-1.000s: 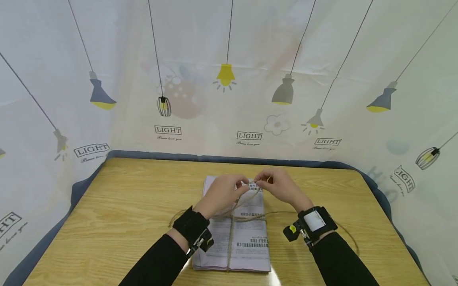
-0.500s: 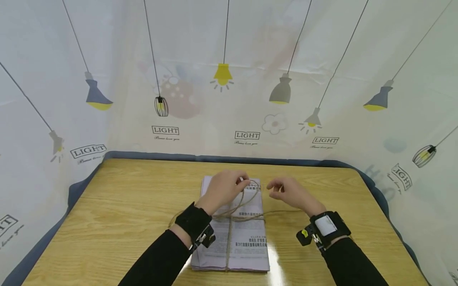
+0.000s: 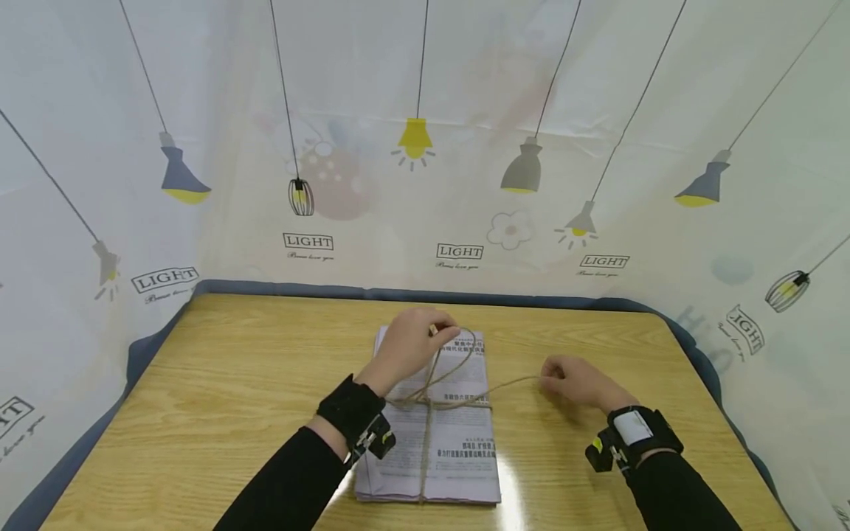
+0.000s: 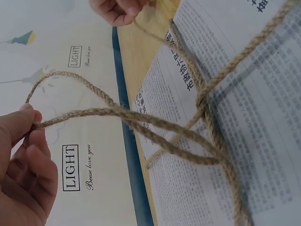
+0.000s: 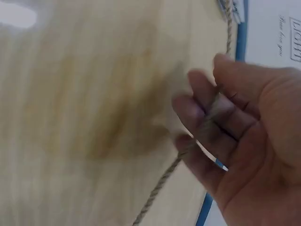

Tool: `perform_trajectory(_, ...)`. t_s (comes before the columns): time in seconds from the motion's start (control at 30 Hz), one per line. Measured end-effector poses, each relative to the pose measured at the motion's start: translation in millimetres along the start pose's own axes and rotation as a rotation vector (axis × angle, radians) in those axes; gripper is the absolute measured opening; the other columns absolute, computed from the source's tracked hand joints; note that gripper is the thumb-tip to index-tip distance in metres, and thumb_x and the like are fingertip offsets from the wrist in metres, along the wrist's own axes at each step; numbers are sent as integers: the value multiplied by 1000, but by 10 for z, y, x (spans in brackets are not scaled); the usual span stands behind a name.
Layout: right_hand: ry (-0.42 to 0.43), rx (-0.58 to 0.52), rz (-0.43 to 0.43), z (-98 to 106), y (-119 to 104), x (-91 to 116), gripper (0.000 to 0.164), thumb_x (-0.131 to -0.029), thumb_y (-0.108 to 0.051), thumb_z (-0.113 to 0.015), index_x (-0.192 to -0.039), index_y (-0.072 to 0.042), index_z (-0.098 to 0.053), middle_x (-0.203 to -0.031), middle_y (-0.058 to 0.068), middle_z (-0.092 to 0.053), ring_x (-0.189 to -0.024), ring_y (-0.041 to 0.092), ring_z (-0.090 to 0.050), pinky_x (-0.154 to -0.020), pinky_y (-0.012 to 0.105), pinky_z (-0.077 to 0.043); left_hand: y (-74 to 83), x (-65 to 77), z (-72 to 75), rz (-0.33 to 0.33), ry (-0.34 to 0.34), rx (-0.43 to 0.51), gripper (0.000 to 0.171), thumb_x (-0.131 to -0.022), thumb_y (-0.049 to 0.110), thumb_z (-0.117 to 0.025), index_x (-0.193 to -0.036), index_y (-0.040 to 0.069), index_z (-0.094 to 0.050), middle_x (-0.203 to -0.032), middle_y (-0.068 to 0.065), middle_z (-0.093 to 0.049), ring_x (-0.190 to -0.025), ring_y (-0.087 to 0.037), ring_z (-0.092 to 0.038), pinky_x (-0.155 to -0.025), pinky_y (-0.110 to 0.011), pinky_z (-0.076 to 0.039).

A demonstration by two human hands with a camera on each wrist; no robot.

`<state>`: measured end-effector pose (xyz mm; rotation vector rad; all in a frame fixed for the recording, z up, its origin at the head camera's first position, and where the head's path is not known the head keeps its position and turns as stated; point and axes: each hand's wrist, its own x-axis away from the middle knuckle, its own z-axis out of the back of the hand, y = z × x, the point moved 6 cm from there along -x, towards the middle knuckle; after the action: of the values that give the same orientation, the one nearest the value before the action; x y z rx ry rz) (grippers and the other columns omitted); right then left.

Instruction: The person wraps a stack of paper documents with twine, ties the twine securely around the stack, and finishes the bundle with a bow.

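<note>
A stack of newspapers [image 3: 461, 472] lies on the table, with brown twine [image 3: 426, 450] running lengthwise and across it. Above its far end my left hand [image 3: 408, 343] pinches a loop of the twine between thumb and fingertips. The left wrist view shows that loop [image 4: 80, 77] rising off the crossing on the print. Out to the right of the stack, my right hand [image 3: 584, 382] pinches the other strand, which stretches from the crossing to its fingers. In the right wrist view this strand [image 5: 160, 186] passes under the thumb and across the curled fingers.
The wooden table [image 3: 265, 354] has a dark blue border [image 3: 465, 297] along its far side. Behind it hangs a pale curtain [image 3: 372, 258] printed with lamps. Both wrists carry black camera straps.
My right hand let go of the loop, moved right and down, and took hold of the other strand, lifting it. My left hand kept the loop and shifted slightly up.
</note>
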<state>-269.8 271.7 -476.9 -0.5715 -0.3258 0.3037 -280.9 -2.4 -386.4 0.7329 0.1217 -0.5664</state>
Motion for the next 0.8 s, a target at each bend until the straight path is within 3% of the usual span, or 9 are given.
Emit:
perform_trajectory(0.07,5,-29,-31,71,-20,-38,19,-97,-26,-55,-92,-8,-58,-76,6,-55,-64,18,-49,-58,33,-41,2,3,5,-8,-8,41,18,-94,29,-61,-100,17,-73,-89,6,-68,-71,-3,-57,-67,-25,-49)
perform_trajectory(0.2,53,-3,-80,232,-142,-180,31,-97,-32,-56,-77,-7,-54,-66,2,-43,-56,16,-40,-55,31,-35,16,10,-6,-10,-36,126,15,-94,25,-62,-101,17,-72,-89,4,-68,-66,-8,-61,-60,-22,-50)
perform_trajectory(0.33,71,12,-84,349,-420,-400,30,-98,-28,-52,-80,-4,-58,-69,3,-49,-59,17,-38,-58,32,-32,23,14,-27,-1,-57,168,13,-94,21,-62,-102,16,-71,-89,3,-67,-68,-14,-64,-56,-23,-50)
perform_trajectory(0.43,83,11,-39,389,-696,-576,26,-98,-24,-49,-94,-4,-65,-86,11,-63,-67,20,-47,-61,34,-37,7,13,-55,15,-70,182,13,-94,21,-62,-102,17,-72,-90,3,-67,-68,-13,-63,-55,-23,-50)
perform_trajectory(0.63,134,28,91,341,-1195,-837,23,-98,-25,-54,-100,-8,-68,-90,9,-66,-77,20,-56,-70,38,-47,-47,11,-76,50,-55,151,13,-93,25,-63,-99,17,-71,-91,4,-67,-71,-7,-60,-65,-25,-51)
perform_trajectory(0.8,118,34,210,264,-1556,-891,19,-97,-23,-56,-101,-10,-70,-92,4,-67,-81,17,-58,-75,40,-49,-153,31,-48,136,0,148,12,-93,25,-64,-96,17,-71,-119,-6,-58,-81,-13,-61,-70,-28,-52)
